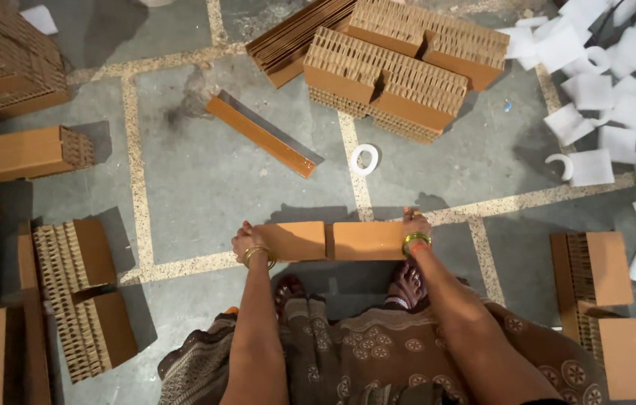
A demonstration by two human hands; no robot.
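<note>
Two brown cardboard blocks sit end to end on the floor in front of me, a left block [297,241] and a right block [368,241], with a thin dark seam between them. My left hand [247,241] grips the outer end of the left block. My right hand [414,225] grips the outer end of the right block. Both wrists wear gold bangles. My feet show just below the blocks, above the patterned brown cloth on my lap.
A long brown strip [264,133] and a white tape roll [364,160] lie on the grey floor ahead. Honeycomb cardboard stacks [389,71] stand beyond. More honeycomb blocks sit at left [78,296] and right [595,285]. White foam pieces [618,90] pile at the upper right.
</note>
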